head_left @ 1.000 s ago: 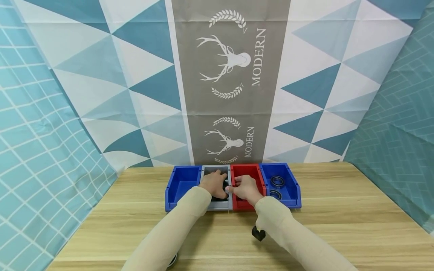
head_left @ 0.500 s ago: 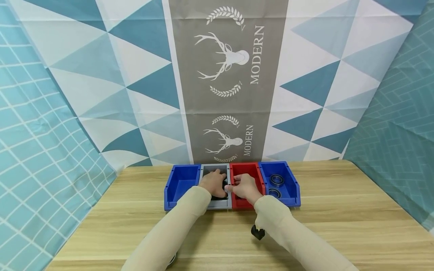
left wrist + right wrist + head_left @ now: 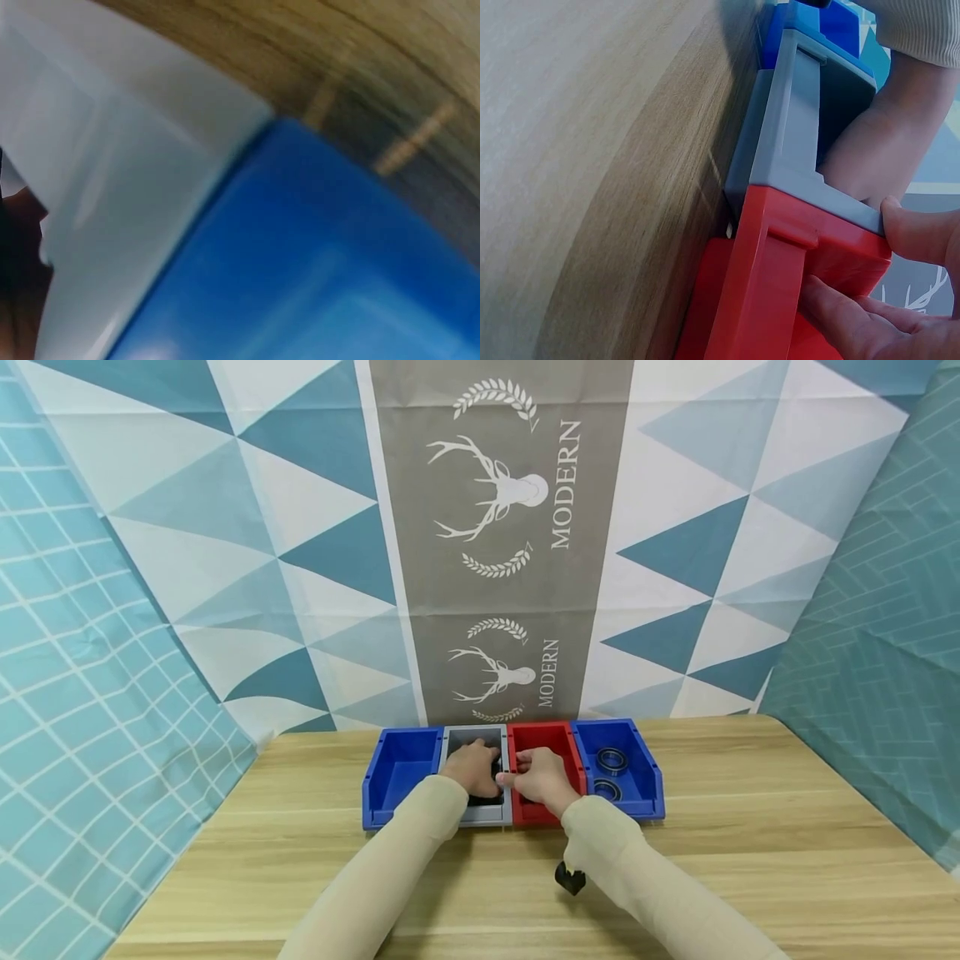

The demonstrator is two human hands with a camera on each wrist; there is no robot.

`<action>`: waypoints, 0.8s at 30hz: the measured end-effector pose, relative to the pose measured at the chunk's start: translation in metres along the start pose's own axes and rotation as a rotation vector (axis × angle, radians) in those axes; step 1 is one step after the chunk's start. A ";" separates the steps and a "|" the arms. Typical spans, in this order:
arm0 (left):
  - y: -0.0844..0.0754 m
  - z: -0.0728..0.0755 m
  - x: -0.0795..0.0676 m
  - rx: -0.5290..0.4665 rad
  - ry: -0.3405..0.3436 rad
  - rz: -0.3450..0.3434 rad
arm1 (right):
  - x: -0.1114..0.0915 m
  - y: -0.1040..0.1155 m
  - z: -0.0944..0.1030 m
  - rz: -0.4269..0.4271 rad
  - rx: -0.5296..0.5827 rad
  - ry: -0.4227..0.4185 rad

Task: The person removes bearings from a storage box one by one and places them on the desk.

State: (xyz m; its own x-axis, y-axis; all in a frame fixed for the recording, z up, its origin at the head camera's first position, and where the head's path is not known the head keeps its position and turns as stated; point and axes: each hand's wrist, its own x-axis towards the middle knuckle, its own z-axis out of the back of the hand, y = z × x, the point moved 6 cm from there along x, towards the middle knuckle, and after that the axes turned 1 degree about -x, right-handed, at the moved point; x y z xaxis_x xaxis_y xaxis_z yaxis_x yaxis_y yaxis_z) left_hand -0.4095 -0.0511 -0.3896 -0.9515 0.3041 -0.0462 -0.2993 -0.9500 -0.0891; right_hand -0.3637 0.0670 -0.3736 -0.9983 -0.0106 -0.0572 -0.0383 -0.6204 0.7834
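My left hand [image 3: 472, 770] reaches down into the grey bin [image 3: 491, 815], its fingers over something black that it mostly covers. I cannot tell whether those fingers hold it. In the right wrist view, the left hand [image 3: 877, 150] is inside that bin, fingertips hidden. My right hand [image 3: 543, 777] is at the red bin [image 3: 536, 814]. It pinches the adjoining walls of the two bins: the thumb [image 3: 915, 229] is at the top edge on the grey side, and the other fingers [image 3: 840, 315] are inside the red bin.
Blue bins flank the row: a left one [image 3: 405, 768] and a right one [image 3: 645, 793] holding two ring bearings, one of them a dark ring [image 3: 612, 761]. A black piece [image 3: 570, 878] shows beneath the right sleeve. The wooden table [image 3: 750, 827] meets a patterned cloth backdrop [image 3: 675, 552].
Both hands stay at the same bins with hardly any movement. The head view has shifted slightly. A round edge beside the left sleeve, visible earlier, is now covered by the sleeve.
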 end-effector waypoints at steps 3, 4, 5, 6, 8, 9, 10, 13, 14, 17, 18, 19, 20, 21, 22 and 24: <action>-0.002 0.003 -0.001 -0.006 -0.014 -0.014 | 0.000 0.001 0.000 0.006 -0.004 -0.004; 0.000 0.000 0.003 0.005 -0.031 -0.026 | 0.000 0.001 0.001 0.005 -0.003 -0.007; -0.001 0.001 0.002 0.003 -0.029 -0.027 | 0.000 0.001 0.001 0.005 -0.004 -0.007; -0.001 0.002 0.002 0.005 -0.028 -0.027 | 0.000 0.001 0.000 0.004 -0.006 -0.005; -0.001 0.001 0.001 0.006 -0.023 -0.025 | 0.000 0.001 0.000 -0.006 -0.005 -0.003; -0.001 0.000 0.001 0.009 -0.022 -0.025 | -0.001 0.000 0.000 -0.007 -0.007 -0.002; 0.000 0.000 0.002 0.014 -0.020 -0.025 | -0.001 0.000 0.000 -0.009 -0.009 -0.001; -0.001 0.002 0.000 0.020 -0.009 -0.015 | -0.001 0.001 0.000 -0.009 -0.012 -0.002; -0.001 0.002 0.001 0.024 -0.009 -0.015 | -0.001 0.001 0.001 -0.010 -0.013 -0.003; -0.001 0.002 0.002 0.023 -0.009 -0.012 | -0.001 0.001 0.001 -0.008 -0.013 -0.007; -0.001 0.002 0.002 0.022 -0.007 -0.010 | -0.001 0.001 0.001 -0.007 -0.012 -0.008; -0.001 0.002 0.002 0.020 -0.004 -0.008 | -0.001 0.001 0.001 -0.004 -0.011 -0.009; -0.001 0.002 0.002 0.018 -0.001 -0.005 | -0.001 0.001 0.000 -0.002 -0.011 -0.008; -0.001 0.002 0.002 0.014 0.002 -0.003 | 0.000 0.001 0.000 0.001 -0.011 -0.008; -0.001 0.002 0.001 0.011 0.004 -0.002 | 0.000 0.000 0.000 0.003 -0.012 -0.008; -0.001 0.003 0.000 0.009 0.002 -0.006 | 0.000 0.000 0.000 0.002 -0.009 -0.007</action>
State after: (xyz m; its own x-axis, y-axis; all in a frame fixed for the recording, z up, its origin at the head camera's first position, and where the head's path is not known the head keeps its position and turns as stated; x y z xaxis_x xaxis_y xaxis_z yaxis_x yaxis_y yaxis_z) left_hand -0.4094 -0.0500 -0.3867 -0.9494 0.3104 -0.0479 -0.3061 -0.9486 -0.0804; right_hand -0.3633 0.0672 -0.3734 -0.9987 -0.0070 -0.0512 -0.0355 -0.6278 0.7776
